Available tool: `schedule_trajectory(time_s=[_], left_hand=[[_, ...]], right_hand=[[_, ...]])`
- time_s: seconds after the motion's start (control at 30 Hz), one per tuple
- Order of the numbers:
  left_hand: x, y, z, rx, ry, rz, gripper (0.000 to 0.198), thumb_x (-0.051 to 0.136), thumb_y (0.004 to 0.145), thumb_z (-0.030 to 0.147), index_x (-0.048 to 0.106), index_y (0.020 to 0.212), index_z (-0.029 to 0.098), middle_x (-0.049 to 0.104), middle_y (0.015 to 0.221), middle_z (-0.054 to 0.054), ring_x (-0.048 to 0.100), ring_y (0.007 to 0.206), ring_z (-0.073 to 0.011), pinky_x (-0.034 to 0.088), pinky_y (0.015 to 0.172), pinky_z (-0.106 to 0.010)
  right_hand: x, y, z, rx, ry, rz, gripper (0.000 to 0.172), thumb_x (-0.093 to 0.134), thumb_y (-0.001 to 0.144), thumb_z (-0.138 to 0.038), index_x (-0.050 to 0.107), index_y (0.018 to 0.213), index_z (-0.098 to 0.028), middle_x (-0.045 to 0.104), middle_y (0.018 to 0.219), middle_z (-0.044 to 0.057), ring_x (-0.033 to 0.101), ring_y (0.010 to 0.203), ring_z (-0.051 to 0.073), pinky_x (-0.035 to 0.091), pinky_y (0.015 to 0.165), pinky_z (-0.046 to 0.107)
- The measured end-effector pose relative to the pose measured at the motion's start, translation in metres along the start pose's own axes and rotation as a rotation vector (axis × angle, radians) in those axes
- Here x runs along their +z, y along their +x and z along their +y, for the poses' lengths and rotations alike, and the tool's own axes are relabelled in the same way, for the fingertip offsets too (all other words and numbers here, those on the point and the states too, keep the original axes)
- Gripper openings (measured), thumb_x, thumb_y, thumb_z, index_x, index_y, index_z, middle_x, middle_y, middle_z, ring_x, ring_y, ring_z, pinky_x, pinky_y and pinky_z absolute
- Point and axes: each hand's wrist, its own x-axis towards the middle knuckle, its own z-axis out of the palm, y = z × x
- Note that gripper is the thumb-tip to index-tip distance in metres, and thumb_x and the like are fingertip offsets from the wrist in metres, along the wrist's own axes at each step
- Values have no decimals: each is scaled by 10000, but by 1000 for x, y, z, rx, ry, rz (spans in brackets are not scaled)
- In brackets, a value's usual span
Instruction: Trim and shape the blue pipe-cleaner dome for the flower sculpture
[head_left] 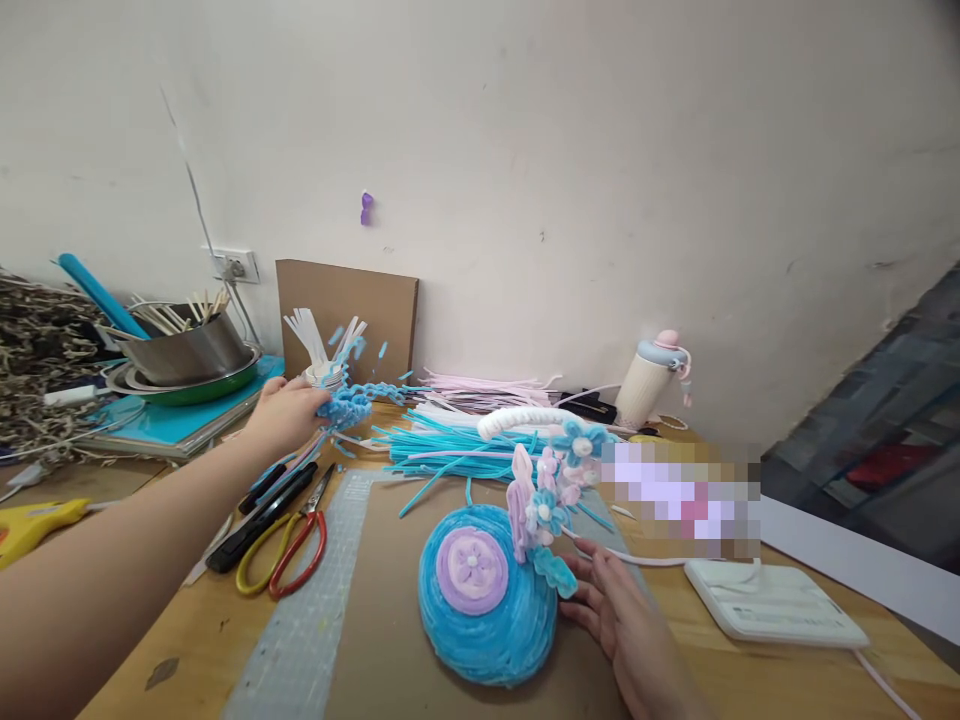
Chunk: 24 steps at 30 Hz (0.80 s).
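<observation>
Strand of twisted blue pipe cleaner (358, 403) sits pinched in left hand (289, 415) beside the paper cup (324, 373), right hand (619, 610) open against the pipe-cleaner dome (480, 620); a tug could tip the cup.

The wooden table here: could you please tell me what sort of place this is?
Probably a home craft workspace: a heap of blue pipe cleaners, scissors lying ready, and a yellow glue gun at the left.

Two hands: left hand (289, 415) at nine o'clock, right hand (619, 615) at five. One blue braid (352, 405) and one metal pot (187, 350) at nine, one blue basket (480, 610) at six, one pair of scissors (289, 545) at eight, one bottle (649, 385) at three.
</observation>
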Motion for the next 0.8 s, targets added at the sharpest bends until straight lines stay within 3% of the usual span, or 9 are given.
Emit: schedule_trajectory(time_s=[0.1, 0.2, 0.33, 0.5, 0.6, 0.7, 0.8], left_hand=[[-31, -11, -5, -60, -50, 91, 192, 656, 772, 309, 648, 846, 132, 628, 940, -72, 477, 1137, -294, 199, 1050, -528], [-64, -21, -10, -147, -163, 144, 290, 728, 675, 364, 655, 837, 134, 600, 759, -32, 503, 1055, -313, 161, 1039, -514], [-100, -38, -11, -278, -460, 130, 382, 788, 553, 454, 671, 768, 161, 590, 579, 10, 560, 834, -265, 339, 920, -404], [-119, -69, -1, -353, -963, 75, 423, 720, 632, 490, 683, 885, 154, 727, 806, -50, 599, 761, -202, 480, 728, -291], [-121, -89, 21, -392, -1229, 40, 324, 642, 767, 410, 682, 921, 128, 738, 855, -83, 634, 784, -198, 520, 727, -287], [-126, -105, 58, -578, -1695, 40, 226, 463, 906, 183, 665, 990, 129, 744, 872, -74, 670, 743, -169, 550, 685, -289], [-131, -115, 100, -687, -1949, 31, 265, 408, 944, 193, 664, 998, 153, 744, 846, -73, 691, 669, -165, 565, 603, -277]], right_hand=[[0, -1, -1, 0, -12, -10, 557, 567, 792, -614, 465, 1190, -237, 663, 1031, 58, 634, 874, 230, 505, 756, 381], [0, -2, -1, -3, -16, -21, 546, 564, 796, -611, 466, 1183, -238, 666, 1030, 58, 633, 872, 222, 505, 752, 368], [0, -1, -1, -11, -13, -35, 537, 587, 785, -598, 479, 1167, -237, 670, 1009, 49, 639, 852, 214, 511, 744, 359], [-1, 0, 1, -20, 2, -41, 524, 616, 772, -574, 487, 1148, -233, 667, 960, 33, 638, 825, 203, 518, 724, 344], [-1, 0, 1, -24, 3, -40, 506, 621, 776, -561, 491, 1140, -234, 661, 951, 24, 634, 816, 192, 520, 712, 328], [-1, -2, 1, -38, 0, -33, 487, 617, 788, -551, 496, 1135, -231, 654, 937, 16, 630, 798, 175, 518, 697, 305], [1, -3, -1, -48, 5, -27, 476, 623, 787, -544, 504, 1120, -225, 648, 907, 10, 629, 767, 166, 515, 680, 296]])
